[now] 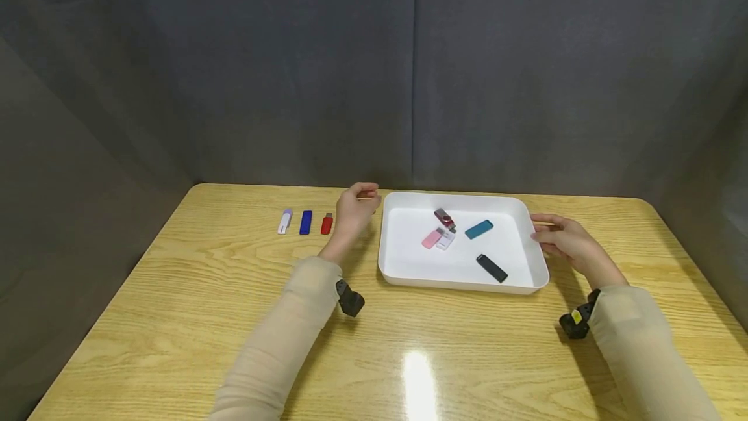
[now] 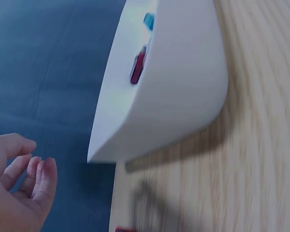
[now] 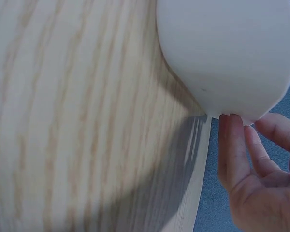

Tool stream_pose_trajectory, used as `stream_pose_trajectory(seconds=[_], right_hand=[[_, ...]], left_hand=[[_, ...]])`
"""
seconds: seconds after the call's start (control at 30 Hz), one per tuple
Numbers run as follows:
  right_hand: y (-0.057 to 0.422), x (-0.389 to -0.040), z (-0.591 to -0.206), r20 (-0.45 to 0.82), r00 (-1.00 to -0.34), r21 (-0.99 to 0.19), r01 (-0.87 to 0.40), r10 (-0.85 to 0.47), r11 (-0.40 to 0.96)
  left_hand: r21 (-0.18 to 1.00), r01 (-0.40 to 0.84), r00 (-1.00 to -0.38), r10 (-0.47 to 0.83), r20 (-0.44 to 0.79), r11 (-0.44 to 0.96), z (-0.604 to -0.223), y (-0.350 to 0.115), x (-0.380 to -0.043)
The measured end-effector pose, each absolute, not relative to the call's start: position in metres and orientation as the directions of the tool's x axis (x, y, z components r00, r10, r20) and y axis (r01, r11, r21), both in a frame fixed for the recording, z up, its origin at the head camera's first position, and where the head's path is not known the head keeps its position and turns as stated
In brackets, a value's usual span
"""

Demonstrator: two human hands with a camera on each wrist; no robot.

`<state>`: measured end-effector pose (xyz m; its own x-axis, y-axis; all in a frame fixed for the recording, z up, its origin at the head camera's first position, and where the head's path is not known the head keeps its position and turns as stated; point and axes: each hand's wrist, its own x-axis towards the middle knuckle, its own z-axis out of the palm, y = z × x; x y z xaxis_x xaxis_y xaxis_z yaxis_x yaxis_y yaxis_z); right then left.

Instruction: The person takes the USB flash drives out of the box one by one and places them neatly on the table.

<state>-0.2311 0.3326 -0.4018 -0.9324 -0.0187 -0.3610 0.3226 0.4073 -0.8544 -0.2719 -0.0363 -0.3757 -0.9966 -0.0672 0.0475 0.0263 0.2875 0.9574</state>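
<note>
My left hand (image 1: 355,213) hovers just left of a white tray (image 1: 461,284), its fingers loosely bent and holding nothing. Across the tray, my right hand (image 1: 569,244) touches the outer right wall with its fingertips (image 3: 236,121). Inside lie a dark red swivel USB stick (image 1: 444,217), a pink one (image 1: 432,238), a white one (image 1: 446,240), a teal one (image 1: 479,229) and a black one (image 1: 492,268). On the table left of my left hand, a white-and-lilac USB stick (image 1: 284,221), a blue one (image 1: 306,222) and a red one (image 1: 326,223) stand in a row.
The wooden table (image 1: 175,317) runs up to a dark grey curtain (image 1: 292,83) at the back and on both sides. Light reflects off the table at the front.
</note>
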Motion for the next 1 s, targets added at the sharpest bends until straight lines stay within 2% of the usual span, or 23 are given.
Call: stream_pose_trajectory(seconds=[0.27, 0.47, 0.77, 1.0], right_hand=[[0.332, -0.231, -0.402, -0.353, -0.935, -0.859, 0.312, -0.027, 0.406], [0.331, -0.232, -0.4, -0.359, -0.933, -0.852, 0.322, -0.014, 0.413], [0.331, -0.232, -0.4, -0.374, -0.927, -0.841, 0.336, -0.006, 0.424], [0.331, -0.233, -0.4, -0.374, -0.927, -0.839, 0.336, -0.007, 0.428]], left_hand=[[0.939, 0.057, -0.998, 0.017, 0.055, 0.34, -0.38, -0.006, -0.267], [0.937, 0.034, -0.997, 0.076, 0.008, 0.347, -0.389, 0.008, -0.269], [0.92, 0.025, -0.984, 0.172, -0.046, 0.39, -0.397, 0.02, -0.267], [0.911, 0.013, -0.979, 0.191, -0.072, 0.412, -0.403, 0.023, -0.267]])
